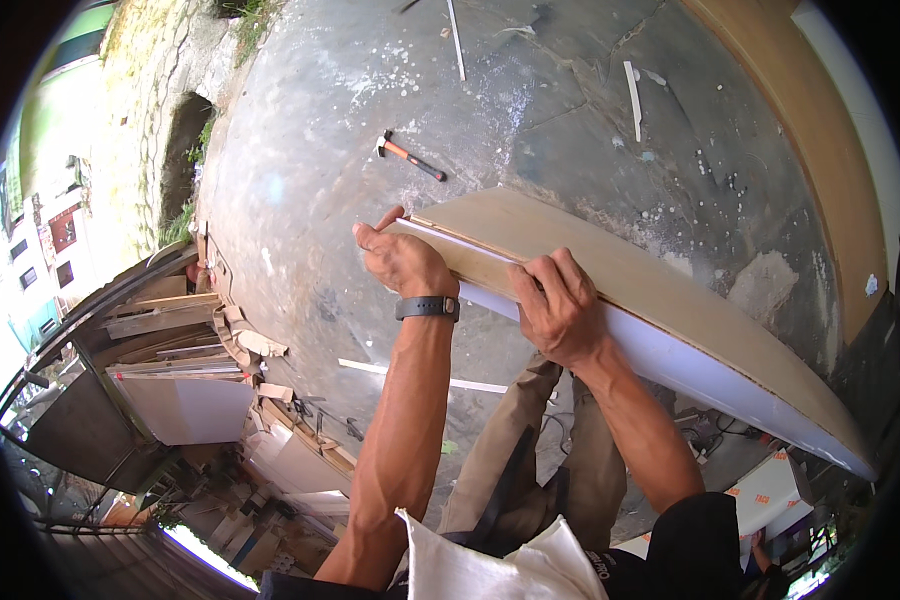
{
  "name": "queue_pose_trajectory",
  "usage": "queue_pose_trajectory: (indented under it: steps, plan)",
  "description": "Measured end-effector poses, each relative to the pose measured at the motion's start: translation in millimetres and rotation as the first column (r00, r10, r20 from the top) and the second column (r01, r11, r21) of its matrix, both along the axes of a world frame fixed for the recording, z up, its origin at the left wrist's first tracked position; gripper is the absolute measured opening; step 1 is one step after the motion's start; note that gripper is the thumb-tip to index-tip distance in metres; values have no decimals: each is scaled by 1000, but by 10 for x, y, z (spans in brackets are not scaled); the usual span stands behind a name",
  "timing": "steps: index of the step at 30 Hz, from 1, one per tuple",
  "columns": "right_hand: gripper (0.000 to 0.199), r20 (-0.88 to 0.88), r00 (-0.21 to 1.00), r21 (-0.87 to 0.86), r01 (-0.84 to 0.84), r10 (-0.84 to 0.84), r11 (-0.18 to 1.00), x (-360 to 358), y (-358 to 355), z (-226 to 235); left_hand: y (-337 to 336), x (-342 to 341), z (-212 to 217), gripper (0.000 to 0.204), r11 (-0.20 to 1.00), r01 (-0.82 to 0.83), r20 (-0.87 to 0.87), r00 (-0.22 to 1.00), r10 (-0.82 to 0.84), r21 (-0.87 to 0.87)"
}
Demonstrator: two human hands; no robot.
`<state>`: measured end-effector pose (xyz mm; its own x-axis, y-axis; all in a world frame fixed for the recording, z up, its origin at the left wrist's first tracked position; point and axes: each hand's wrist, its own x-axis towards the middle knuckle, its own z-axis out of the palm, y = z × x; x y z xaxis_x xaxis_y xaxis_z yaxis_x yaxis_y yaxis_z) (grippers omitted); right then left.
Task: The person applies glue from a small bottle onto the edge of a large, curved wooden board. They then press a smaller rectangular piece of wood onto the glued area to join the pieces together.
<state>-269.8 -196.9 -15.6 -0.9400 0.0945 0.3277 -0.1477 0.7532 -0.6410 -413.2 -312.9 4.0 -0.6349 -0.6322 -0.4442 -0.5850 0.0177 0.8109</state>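
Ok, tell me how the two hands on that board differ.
The left hand grips the board at its end corner; the right hand sits further along the long edge. The left wrist wears a dark watch; the right wrist is bare. The right hand's fingers curl over the top face; the left's wrap the end. Both are bare and grip the same board.

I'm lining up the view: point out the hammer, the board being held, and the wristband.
hammer [411,157], head view, on its orange handle.
board [610,275], head view, on its tan top face.
wristband [428,307], head view, on the dark band at the left wrist.
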Motion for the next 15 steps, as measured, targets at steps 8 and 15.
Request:
queue_pose_trajectory:
  steps: [8,15]
  plan:
    - [33,-9,998,-77,55,-56,996,2,-36,-4,36,-34,52,69,998,15,30,999,-13,-58]
    - [40,52,972,-97,233,-229,968,173,113,167,92,-19,19,61,982,56,25,998,-52,-182]
